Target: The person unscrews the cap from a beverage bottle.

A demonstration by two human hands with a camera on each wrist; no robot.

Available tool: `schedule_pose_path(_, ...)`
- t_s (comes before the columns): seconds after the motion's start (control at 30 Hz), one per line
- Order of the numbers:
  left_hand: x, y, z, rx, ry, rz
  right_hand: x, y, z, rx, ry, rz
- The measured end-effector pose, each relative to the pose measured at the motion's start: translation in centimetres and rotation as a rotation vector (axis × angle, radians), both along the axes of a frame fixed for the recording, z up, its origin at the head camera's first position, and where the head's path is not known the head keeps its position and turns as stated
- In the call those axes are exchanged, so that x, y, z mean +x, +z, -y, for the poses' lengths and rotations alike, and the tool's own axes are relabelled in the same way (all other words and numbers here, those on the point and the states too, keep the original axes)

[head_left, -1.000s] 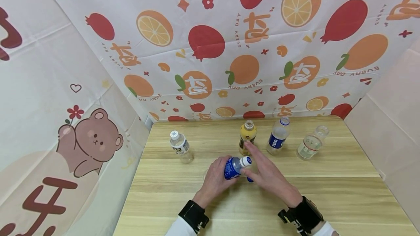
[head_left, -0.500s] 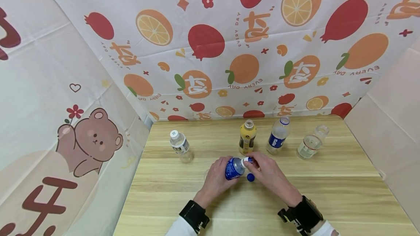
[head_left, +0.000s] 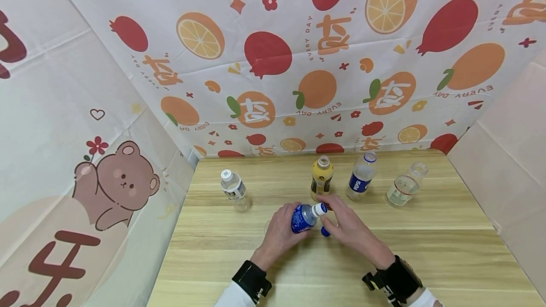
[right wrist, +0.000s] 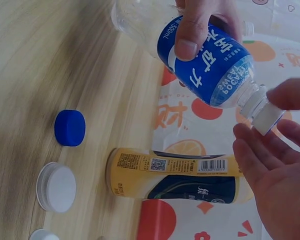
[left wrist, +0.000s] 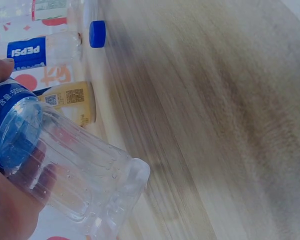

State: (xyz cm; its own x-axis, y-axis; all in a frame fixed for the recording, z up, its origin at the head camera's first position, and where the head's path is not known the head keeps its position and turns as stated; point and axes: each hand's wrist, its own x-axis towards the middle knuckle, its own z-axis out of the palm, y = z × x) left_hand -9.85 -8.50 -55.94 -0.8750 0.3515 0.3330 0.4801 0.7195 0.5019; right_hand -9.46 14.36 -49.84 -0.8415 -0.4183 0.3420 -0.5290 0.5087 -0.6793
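My left hand (head_left: 280, 231) grips a tilted, clear plastic bottle round its blue label (right wrist: 202, 62); the bottle's clear lower part (left wrist: 85, 165) looks drained, with droplets on its wall. A white screw cap (right wrist: 268, 118) sits on its neck, pointing up and to the right in the head view. My right hand (head_left: 351, 226) is at this cap, thumb on one side and fingers on the other, spread loosely with the cap showing between them. On the table under the right hand lies a loose blue cap (right wrist: 70, 128).
Behind the hands stand a yellow-labelled bottle (head_left: 322, 176), a Pepsi bottle (head_left: 361, 179) and a clear bottle (head_left: 403, 191), all uncapped. A white-capped bottle (head_left: 233, 189) stands at the left. White caps (right wrist: 59, 189) lie near the blue one on the wooden table (head_left: 222, 259).
My right hand came in from above, pinched the white cap half a second ago, and has since spread its fingers off it. The left hand and bottle have barely moved.
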Motion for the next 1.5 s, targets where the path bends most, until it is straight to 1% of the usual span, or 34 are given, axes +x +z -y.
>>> schedule_pose_path(0.1, 0.0, 0.0, 0.0, -0.001, -0.003, -0.010, 0.2, 0.1, 0.1, 0.020, -0.033, 0.041)
schedule_pose_path(0.27, 0.1, 0.1, 0.0, 0.001, -0.006, -0.018, 0.4, -0.1, 0.4, 0.075, -0.144, 0.104)
schedule_pose_path(0.33, 0.1, 0.1, 0.0, -0.001, -0.007, -0.012, 0.3, -0.2, 0.5, 0.087, -0.179, 0.103)
schedule_pose_path(0.4, 0.1, 0.0, 0.0, -0.004, -0.009, -0.013, 0.3, -0.3, 0.7, 0.088, -0.195, 0.087)
schedule_pose_path(0.57, 0.0, 0.0, 0.0, 0.007, -0.013, -0.015, 0.2, -0.3, 0.7, 0.066, -0.198, 0.028)
schedule_pose_path(0.73, -0.2, 0.1, 0.1, 0.028, -0.002, 0.010, 0.1, 0.1, -0.2, 0.033, -0.209, -0.007)
schedule_pose_path(0.83, -0.2, 0.2, 0.2, 0.052, 0.006, 0.045, 0.1, 0.1, -1.2, 0.047, -0.238, -0.005)
schedule_pose_path(0.93, -0.1, 0.2, 0.3, 0.068, 0.018, 0.082, 0.1, 0.0, -2.4, 0.069, -0.275, 0.035)
schedule_pose_path(1.03, -0.1, 0.2, 0.4, 0.069, 0.026, 0.104, 0.2, -0.5, -3.7, 0.095, -0.310, 0.079)
schedule_pose_path(1.1, -0.2, 0.2, 0.4, 0.070, 0.028, 0.109, 0.2, -0.9, -4.6, 0.107, -0.322, 0.084)
schedule_pose_path(1.17, -0.3, 0.2, 0.4, 0.076, 0.030, 0.112, 0.4, -1.5, -5.6, 0.124, -0.329, 0.065)
schedule_pose_path(1.37, -0.4, 0.2, 0.7, 0.103, 0.033, 0.123, 0.8, -3.5, -8.3, 0.173, -0.335, -0.047)
schedule_pose_path(1.47, -0.4, 0.1, 0.9, 0.112, 0.032, 0.124, 1.2, -4.7, -9.3, 0.204, -0.347, -0.067)
schedule_pose_path(1.5, -0.5, 0.1, 0.9, 0.110, 0.031, 0.121, 1.4, -5.0, -9.6, 0.215, -0.354, -0.059)
